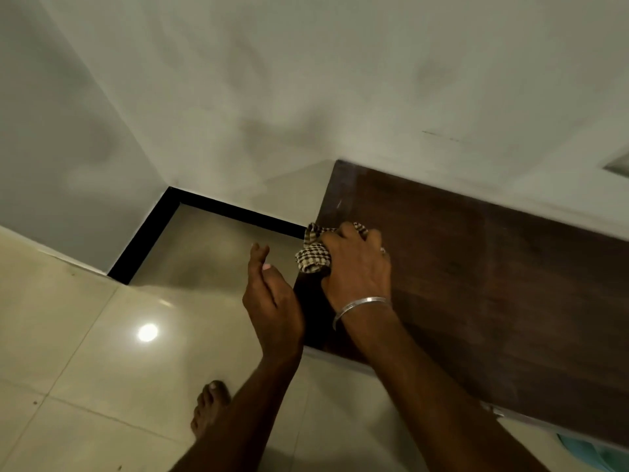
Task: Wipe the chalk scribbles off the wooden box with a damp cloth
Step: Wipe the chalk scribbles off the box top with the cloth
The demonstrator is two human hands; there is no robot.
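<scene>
The dark wooden box (476, 284) stands against the wall on the right, its flat top facing me. A faint pale streak shows near its far left corner. My right hand (357, 264), with a silver bangle at the wrist, presses a bunched checked cloth (313, 257) onto the box's left edge. My left hand (272, 298) hovers just left of the box over the floor, fingers loosely curled and holding nothing.
Glossy beige floor tiles (102, 352) fill the lower left, with a lamp reflection on them. A black skirting strip (235, 212) runs along the white walls into a corner. My bare foot (209, 410) stands near the box. Something teal (599, 454) lies at the lower right.
</scene>
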